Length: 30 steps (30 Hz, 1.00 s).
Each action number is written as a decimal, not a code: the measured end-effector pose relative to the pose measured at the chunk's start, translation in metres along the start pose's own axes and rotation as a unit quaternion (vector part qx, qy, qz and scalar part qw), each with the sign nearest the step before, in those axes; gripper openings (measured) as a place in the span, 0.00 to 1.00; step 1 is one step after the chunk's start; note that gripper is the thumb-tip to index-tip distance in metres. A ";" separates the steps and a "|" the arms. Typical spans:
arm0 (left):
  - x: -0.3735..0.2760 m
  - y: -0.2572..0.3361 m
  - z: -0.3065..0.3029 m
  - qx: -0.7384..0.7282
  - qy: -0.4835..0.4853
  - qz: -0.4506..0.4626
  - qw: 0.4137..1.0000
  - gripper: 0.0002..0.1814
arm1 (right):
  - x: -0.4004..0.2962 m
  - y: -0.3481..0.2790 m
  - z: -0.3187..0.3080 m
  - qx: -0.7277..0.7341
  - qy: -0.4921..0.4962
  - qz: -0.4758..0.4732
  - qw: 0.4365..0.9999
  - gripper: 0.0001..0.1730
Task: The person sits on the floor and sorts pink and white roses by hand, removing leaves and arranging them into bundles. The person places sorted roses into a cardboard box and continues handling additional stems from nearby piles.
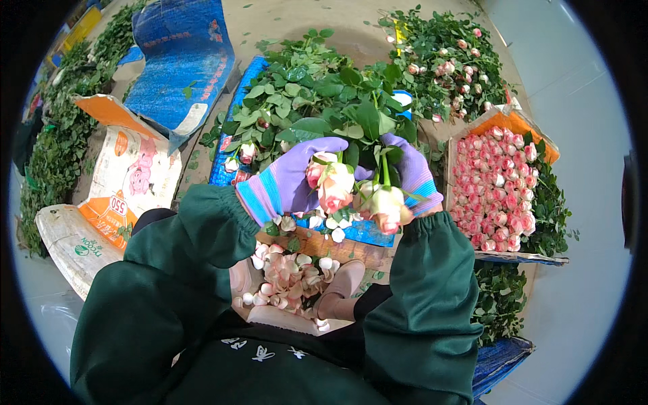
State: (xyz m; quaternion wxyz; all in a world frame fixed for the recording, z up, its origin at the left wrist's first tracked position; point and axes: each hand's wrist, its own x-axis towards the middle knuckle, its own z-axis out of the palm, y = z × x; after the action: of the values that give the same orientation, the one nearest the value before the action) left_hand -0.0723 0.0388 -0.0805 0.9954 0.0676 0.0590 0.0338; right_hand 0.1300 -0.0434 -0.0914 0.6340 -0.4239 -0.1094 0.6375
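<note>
My left hand [298, 172], in a purple knitted glove with a striped cuff, is closed around pink-and-cream roses [334, 187] whose heads point down towards me. Close beside it, my right hand [407, 164], gloved alike, grips the green stem of a pale rose [387, 207]; its fingertips are partly hidden by leaves. Another bloom hangs just left of that rose. Beyond both hands lies a heap of leafy rose stems [288, 91] on a blue sheet [221, 167]. Loose petals [338, 234] lie on the sheet's near edge.
At the right, an orange-lined box [549, 144] holds tightly packed pink roses [493, 187]. More roses [450, 66] lie behind it. Fallen petals [288, 278] are piled between my feet. Printed cardboard [147, 167], a curved blue sheet [177, 61] and leafy stems [55, 147] are on the left.
</note>
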 end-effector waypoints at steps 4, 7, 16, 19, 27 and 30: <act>-0.006 0.000 0.007 0.042 0.065 0.032 0.996 0.15 | 0.014 0.005 -0.001 0.043 -0.020 0.055 0.997 0.14; -0.001 -0.001 0.019 0.076 0.118 -0.025 0.990 0.14 | 0.027 0.021 -0.029 -0.159 -0.055 -0.061 0.984 0.15; -0.010 -0.039 -0.008 0.474 0.170 -0.039 0.863 0.18 | -0.012 0.034 -0.010 -0.338 -0.023 -0.152 0.929 0.15; -0.035 -0.042 -0.007 0.457 0.233 -0.081 0.855 0.18 | -0.005 0.020 -0.077 -0.494 0.060 -0.223 0.838 0.15; -0.047 0.017 -0.113 0.666 0.457 -0.009 0.590 0.19 | -0.042 -0.051 -0.045 -0.200 0.147 -0.112 0.962 0.13; -0.028 0.045 -0.137 0.765 0.511 0.020 0.392 0.29 | -0.039 -0.052 -0.038 -0.229 0.093 -0.143 0.958 0.13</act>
State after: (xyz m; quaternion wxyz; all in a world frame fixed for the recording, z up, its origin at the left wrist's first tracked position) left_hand -0.1191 0.0989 -0.2064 0.3082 0.7717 0.5558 0.0222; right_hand 0.1870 -0.0843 -0.0637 0.6117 -0.5951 -0.2530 0.4558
